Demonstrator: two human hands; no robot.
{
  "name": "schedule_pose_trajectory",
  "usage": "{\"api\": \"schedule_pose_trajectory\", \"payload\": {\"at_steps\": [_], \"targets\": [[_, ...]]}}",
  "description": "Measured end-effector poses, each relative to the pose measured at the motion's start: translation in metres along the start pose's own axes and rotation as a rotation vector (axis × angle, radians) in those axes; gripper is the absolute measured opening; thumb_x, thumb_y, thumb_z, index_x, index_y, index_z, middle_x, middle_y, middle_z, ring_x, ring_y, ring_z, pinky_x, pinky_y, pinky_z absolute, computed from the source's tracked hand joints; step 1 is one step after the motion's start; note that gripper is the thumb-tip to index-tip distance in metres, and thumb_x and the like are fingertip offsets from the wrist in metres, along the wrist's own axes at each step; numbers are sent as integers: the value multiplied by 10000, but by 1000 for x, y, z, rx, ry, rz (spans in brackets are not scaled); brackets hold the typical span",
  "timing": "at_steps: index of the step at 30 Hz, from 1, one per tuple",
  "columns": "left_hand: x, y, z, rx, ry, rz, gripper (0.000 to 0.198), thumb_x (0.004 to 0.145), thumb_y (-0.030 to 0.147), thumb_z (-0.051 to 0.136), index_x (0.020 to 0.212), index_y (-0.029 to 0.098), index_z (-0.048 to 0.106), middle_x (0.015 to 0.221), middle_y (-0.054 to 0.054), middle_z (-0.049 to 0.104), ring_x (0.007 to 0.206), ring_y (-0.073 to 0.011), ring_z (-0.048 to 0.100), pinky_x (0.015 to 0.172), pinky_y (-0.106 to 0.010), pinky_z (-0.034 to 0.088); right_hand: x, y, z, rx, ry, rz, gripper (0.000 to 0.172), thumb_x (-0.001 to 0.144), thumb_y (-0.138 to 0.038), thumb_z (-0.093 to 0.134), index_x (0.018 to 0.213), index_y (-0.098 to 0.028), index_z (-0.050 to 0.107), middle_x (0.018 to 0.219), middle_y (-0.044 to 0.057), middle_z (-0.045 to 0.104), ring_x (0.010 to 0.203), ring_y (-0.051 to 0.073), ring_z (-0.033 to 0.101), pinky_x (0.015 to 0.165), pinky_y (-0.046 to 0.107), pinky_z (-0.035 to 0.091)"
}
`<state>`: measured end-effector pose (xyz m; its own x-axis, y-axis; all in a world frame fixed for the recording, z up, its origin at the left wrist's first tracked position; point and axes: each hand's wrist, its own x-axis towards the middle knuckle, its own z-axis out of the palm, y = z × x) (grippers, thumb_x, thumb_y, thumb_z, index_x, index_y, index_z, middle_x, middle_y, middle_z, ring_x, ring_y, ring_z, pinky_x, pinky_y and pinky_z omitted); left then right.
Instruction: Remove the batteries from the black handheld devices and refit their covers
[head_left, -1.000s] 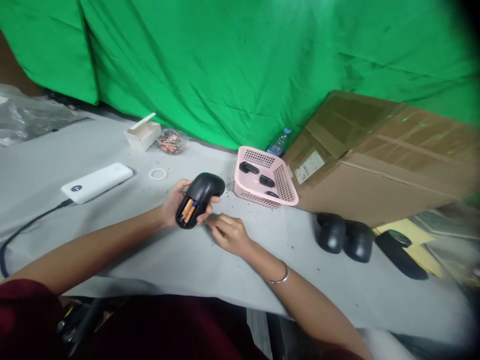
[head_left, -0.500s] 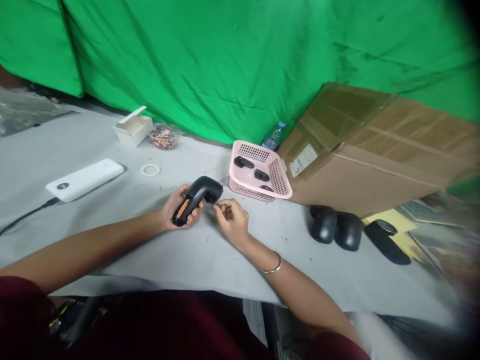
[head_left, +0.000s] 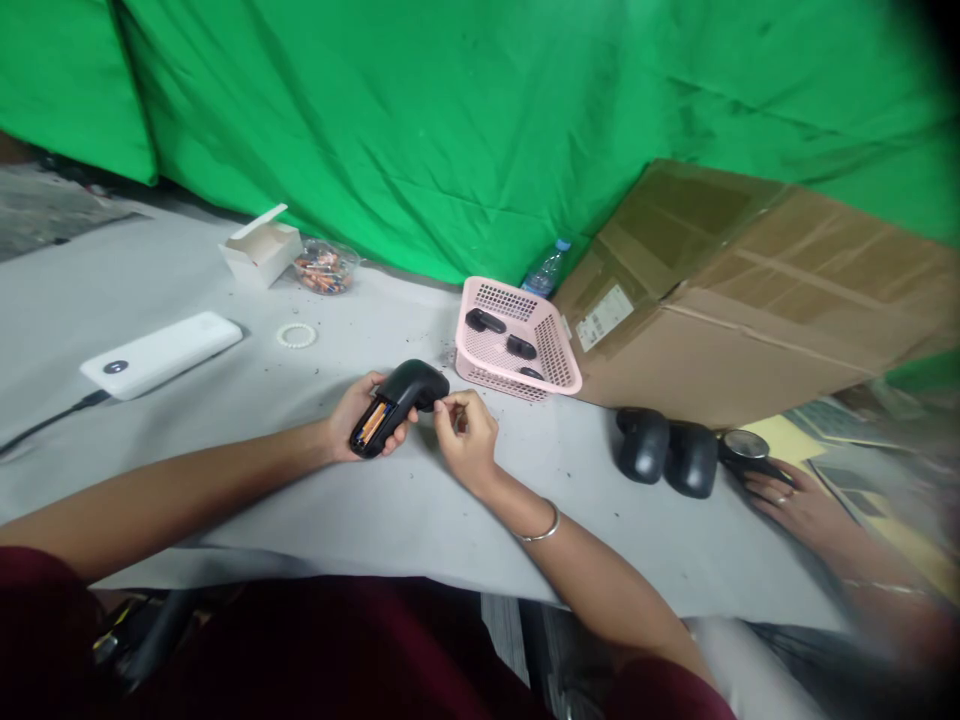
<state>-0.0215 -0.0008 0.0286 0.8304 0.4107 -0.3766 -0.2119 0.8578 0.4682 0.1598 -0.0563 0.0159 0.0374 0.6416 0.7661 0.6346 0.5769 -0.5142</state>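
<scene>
My left hand (head_left: 352,418) is wrapped round a black handheld device (head_left: 401,400) just above the grey table. Its back is open and shows orange batteries (head_left: 373,423) inside. My right hand (head_left: 465,435) is right beside the device's head, fingers pinched together at its end; whether they hold anything small is hidden. A metal bangle sits on my right wrist.
A pink basket (head_left: 555,352) with small black parts stands behind my hands. Two black devices (head_left: 666,455) lie to the right, where another person's hand (head_left: 795,498) rests on a third. A cardboard box (head_left: 750,300), white power bank (head_left: 161,353), white ring, small box and battery tub are also there.
My right hand rose from the table to the device's head and pinched there. Another person's hand came in at the right onto a black device.
</scene>
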Motion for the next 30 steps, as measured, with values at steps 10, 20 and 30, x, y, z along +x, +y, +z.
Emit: {"api": "schedule_pose_trajectory", "payload": {"at_steps": [10,20,30], "targets": [[5,0,-9,-63,-102,80,563,818,495,349,889,30,659,623,-171,633,506,-229,603,455,-292,489,2,4,-4,-2,-75,191,197,961,-296,449,803,-180,468,627,-34,479,539,94,445,539,210,371],[3,6,3,-71,-19,232,660,822,496,333,1148,-18,587,753,-169,643,663,-243,626,640,-337,524,11,36,-3,-89,-85,233,297,908,-317,549,1162,-162,551,881,22,592,594,100,481,622,239,435],[15,-17,17,33,219,385,515,836,389,349,1078,32,630,720,-140,664,505,-219,585,466,-300,463,-5,-4,-1,-100,-318,-299,93,919,-184,530,935,-188,622,805,27,661,735,131,610,689,259,477]]}}
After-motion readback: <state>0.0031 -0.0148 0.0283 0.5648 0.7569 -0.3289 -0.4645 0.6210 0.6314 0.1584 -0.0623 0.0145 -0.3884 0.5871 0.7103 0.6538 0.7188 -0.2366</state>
